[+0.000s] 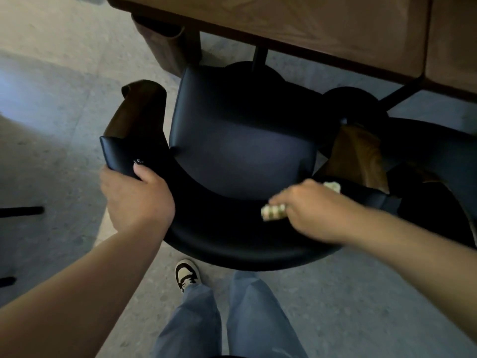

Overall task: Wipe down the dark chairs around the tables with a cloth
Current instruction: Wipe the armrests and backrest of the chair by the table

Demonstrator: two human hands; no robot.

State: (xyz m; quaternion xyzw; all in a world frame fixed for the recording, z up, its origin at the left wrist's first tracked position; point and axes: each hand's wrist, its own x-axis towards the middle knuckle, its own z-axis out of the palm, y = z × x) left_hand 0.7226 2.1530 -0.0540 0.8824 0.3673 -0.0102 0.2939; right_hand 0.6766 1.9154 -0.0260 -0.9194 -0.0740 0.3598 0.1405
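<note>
Dark padded chair (pixel 240 151) sits under both hands: the left hand (pixel 136 197) grips its armrest end, steadying it, while the right hand (pixel 307 210) clutches a pale cloth (pixel 273 212) on the curved backrest. Soft and light, the cloth bunches easily; the upholstery looks slick.

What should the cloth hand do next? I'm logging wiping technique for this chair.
Probably sweep the cloth leftward along the curved backrest: the right hand presses it near the right end, while the left hand grips the left end, steadying the chair.
</note>
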